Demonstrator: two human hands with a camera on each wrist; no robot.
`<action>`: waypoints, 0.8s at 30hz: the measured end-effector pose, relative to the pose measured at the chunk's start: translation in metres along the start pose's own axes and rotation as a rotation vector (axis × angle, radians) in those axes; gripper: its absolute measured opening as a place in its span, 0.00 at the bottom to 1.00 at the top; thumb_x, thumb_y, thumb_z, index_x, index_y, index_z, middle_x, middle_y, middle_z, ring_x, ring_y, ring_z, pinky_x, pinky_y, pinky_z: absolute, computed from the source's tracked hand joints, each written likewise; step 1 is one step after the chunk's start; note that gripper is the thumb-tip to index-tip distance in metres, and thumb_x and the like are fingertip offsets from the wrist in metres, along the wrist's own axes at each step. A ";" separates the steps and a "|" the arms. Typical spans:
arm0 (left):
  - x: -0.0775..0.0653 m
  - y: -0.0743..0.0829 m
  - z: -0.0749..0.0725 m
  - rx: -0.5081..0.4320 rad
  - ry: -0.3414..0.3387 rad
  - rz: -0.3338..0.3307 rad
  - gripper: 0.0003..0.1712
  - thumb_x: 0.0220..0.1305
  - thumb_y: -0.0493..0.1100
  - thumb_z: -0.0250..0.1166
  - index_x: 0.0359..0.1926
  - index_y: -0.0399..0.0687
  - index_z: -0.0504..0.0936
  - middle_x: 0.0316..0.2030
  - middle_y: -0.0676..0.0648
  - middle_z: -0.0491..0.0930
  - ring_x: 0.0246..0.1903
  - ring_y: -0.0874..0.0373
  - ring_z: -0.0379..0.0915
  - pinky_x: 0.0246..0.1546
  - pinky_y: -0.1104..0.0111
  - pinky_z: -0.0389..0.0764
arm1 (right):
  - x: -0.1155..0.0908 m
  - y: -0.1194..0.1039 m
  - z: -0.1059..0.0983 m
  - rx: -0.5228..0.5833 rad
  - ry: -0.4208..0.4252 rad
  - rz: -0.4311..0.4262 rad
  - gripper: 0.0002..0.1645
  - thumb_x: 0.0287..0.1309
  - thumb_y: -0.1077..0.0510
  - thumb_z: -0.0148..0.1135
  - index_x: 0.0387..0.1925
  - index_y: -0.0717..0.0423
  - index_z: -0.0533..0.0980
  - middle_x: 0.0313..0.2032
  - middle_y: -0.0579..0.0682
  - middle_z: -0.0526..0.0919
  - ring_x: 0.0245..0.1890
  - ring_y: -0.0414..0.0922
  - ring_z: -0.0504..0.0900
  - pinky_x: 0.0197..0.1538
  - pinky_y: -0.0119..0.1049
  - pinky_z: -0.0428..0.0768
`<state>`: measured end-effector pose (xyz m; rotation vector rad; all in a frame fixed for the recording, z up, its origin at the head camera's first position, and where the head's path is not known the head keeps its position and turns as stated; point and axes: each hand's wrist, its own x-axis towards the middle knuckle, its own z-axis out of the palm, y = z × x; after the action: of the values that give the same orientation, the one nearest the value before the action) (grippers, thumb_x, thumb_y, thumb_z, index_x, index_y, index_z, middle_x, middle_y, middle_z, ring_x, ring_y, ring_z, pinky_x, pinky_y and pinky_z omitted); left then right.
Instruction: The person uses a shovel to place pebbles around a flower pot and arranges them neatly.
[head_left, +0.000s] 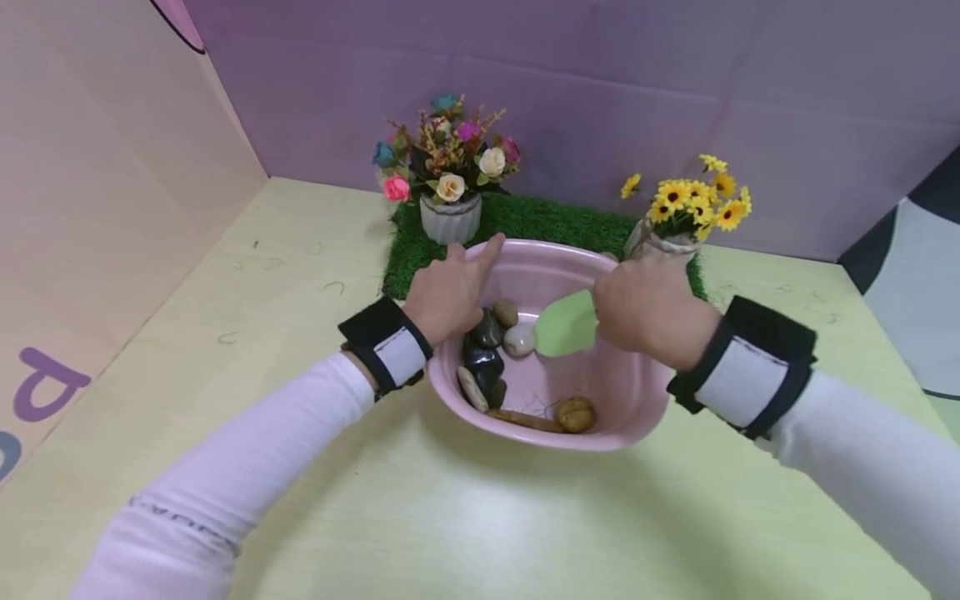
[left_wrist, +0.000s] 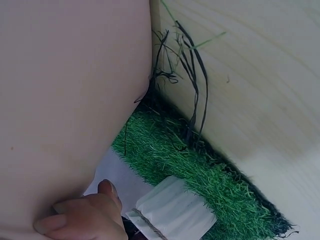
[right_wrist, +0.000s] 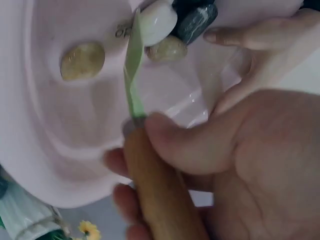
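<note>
A pink plastic basin [head_left: 551,440] stands on the table and holds stones. My left hand [head_left: 447,290] grips its left rim, with the thumb inside and the index finger extended along the edge. In my right hand [head_left: 651,310] is a small trowel with a light green blade [head_left: 564,325] and a wooden handle [right_wrist: 159,182]. The blade's edge is at a white stone [head_left: 518,340], apparently touching it. Beside that lie a tan stone [head_left: 506,312] and several dark stones [head_left: 486,360]. Another tan stone [right_wrist: 83,60] lies apart, in the right wrist view.
Behind the basin lies a strip of artificial grass [head_left: 543,218]. A pot of mixed flowers [head_left: 450,218] stands at its left, and a pot of yellow flowers [head_left: 663,242] at its right. A round brown wrinkled object [head_left: 575,414] lies at the basin's near side.
</note>
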<state>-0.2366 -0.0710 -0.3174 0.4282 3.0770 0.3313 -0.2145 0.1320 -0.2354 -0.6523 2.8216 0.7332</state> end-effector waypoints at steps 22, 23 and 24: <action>0.001 0.001 -0.002 0.000 -0.021 -0.009 0.52 0.62 0.41 0.64 0.79 0.61 0.44 0.59 0.28 0.68 0.25 0.46 0.76 0.21 0.58 0.80 | 0.007 -0.003 0.009 0.354 -0.116 -0.052 0.13 0.65 0.51 0.56 0.37 0.51 0.84 0.33 0.50 0.84 0.32 0.51 0.79 0.45 0.56 0.75; 0.001 0.001 -0.002 -0.002 -0.021 -0.007 0.52 0.62 0.40 0.64 0.79 0.61 0.44 0.59 0.28 0.68 0.25 0.46 0.76 0.21 0.58 0.79 | 0.007 -0.003 0.009 0.367 -0.113 -0.058 0.12 0.64 0.52 0.57 0.35 0.51 0.84 0.32 0.50 0.84 0.32 0.50 0.78 0.46 0.56 0.74; 0.001 0.001 -0.002 -0.005 -0.020 -0.005 0.51 0.62 0.40 0.64 0.79 0.61 0.44 0.59 0.28 0.68 0.25 0.46 0.76 0.21 0.58 0.79 | 0.007 -0.004 0.009 0.381 -0.111 -0.066 0.11 0.63 0.52 0.58 0.34 0.51 0.84 0.31 0.49 0.84 0.32 0.49 0.78 0.47 0.56 0.73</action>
<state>-0.2370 -0.0703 -0.3153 0.4208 3.0567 0.3322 -0.2189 0.1309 -0.2470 -0.6114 2.7114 0.2012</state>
